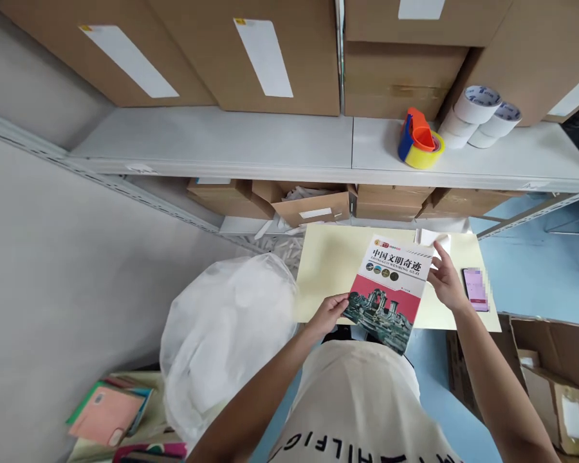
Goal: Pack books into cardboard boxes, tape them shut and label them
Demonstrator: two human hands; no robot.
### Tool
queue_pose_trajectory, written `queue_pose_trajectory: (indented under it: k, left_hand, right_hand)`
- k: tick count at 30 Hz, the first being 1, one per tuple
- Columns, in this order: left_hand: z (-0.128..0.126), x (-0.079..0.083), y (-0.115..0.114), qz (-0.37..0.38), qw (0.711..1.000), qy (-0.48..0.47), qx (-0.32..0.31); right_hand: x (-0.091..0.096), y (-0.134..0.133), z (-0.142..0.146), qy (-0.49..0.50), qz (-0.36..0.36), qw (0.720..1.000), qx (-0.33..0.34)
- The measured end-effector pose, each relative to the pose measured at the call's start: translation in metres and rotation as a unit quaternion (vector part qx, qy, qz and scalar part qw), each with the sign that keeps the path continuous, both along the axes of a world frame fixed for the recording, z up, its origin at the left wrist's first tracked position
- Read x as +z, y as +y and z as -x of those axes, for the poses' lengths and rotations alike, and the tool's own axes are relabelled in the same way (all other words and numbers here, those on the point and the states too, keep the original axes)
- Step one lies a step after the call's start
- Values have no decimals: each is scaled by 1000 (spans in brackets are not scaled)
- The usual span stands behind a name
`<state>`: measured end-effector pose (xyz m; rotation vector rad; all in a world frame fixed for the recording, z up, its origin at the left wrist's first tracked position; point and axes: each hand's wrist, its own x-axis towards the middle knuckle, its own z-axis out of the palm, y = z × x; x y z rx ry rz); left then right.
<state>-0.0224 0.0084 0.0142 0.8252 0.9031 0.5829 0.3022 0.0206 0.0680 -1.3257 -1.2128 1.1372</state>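
A book (390, 286) with a white, red and dark green cover is held up in front of me, its printed front facing up. My left hand (332, 312) grips its lower left edge between thumb and fingers. At the upper right edge, my right hand (444, 278) closes on the same book. Beneath it lies a pale yellow tabletop (324, 257). Just behind the book's top right corner is a white paper-like item (431, 239), partly covered. On the right side of the tabletop rests a phone (475, 289) with a pink screen.
Ahead, a grey shelf (222, 138) carries large cardboard boxes, a tape dispenser (419, 140) and white tape rolls (477, 112). A big translucent plastic bag (226, 334) bulges at left, near stacked notebooks (107, 411). An open carton (554, 347) stands on the right.
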Motion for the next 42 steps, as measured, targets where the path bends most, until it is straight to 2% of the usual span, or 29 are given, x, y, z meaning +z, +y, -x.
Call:
queue_pose_trajectory:
  k: [3,6,10,13,15,18,21,24,25,26,28,30,32,35,42]
  left_hand:
    - [-13,-1,0,63,997,-44,-9]
    - [-32,1,-4,68,997,-42,-6]
    - [-50,14,-10,24,999,-25,16]
    - [-50,25,-14,26,997,-65,25]
    - [-49,29,-16,-24,997,-39,65]
    - [-50,30,-15,-106,978,83,161]
    - [-55,29,-12,-85,958,125,243]
    - [-57,29,-9,-32,955,82,283]
    - [-57,29,-9,-18,956,68,286]
    - [-57,30,-9,-6,957,57,284]
    - [-57,31,-10,12,965,47,257]
    - [-57,33,-12,23,978,51,202]
    - [-57,34,-15,27,989,53,138]
    - [-56,34,-18,24,995,43,89]
    - [-51,23,-24,33,993,14,112]
  right_hand:
    - [15,21,-20,-48,-50,997,42]
    - [31,39,-34,-97,-79,990,65]
    - [38,57,-33,-114,-62,987,99]
    - [38,65,-20,-124,-29,989,79]
    - [39,69,-11,-122,-3,990,70]
    - [44,69,-6,-112,20,991,64]
    - [48,61,-18,-91,53,990,92]
    - [45,45,-40,-70,139,975,160]
    - [43,40,-46,-56,157,973,162]
    - [39,35,-50,-38,162,976,142]
    - [33,31,-54,-1,133,990,49]
    - [28,31,-53,19,95,994,-51]
    - [27,35,-51,25,74,991,-109]
    - [28,38,-49,31,68,988,-132]
    - [25,39,-47,32,65,989,-133]
